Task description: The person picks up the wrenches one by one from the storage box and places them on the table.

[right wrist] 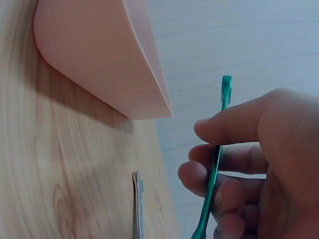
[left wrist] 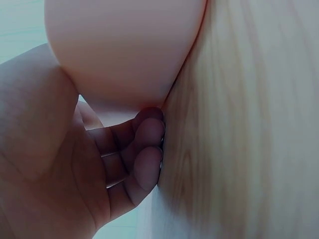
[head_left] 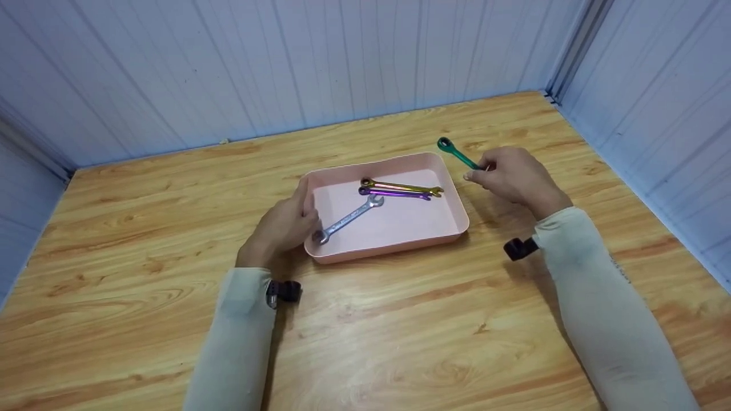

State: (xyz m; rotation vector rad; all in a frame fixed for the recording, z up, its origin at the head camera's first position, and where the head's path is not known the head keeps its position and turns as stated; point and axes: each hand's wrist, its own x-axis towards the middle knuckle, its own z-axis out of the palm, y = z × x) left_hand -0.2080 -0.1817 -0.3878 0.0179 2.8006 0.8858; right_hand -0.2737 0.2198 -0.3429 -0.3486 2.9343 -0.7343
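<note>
My right hand pinches a green ratchet wrench by its shaft, raised beyond the tray's right side with its ring end pointing up and left. In the right wrist view the green wrench runs between thumb and fingers. My left hand grips the left wall of a pink tray; in the left wrist view its curled fingertips rest at the table beside the wall. Inside the tray lie a silver wrench, slanted at the left, and a purple wrench beside a gold wrench.
A silver wrench lies on the wooden table to the right of the tray, seen in the right wrist view and hidden by my right hand in the head view. Pale panel walls border the table at the back and sides.
</note>
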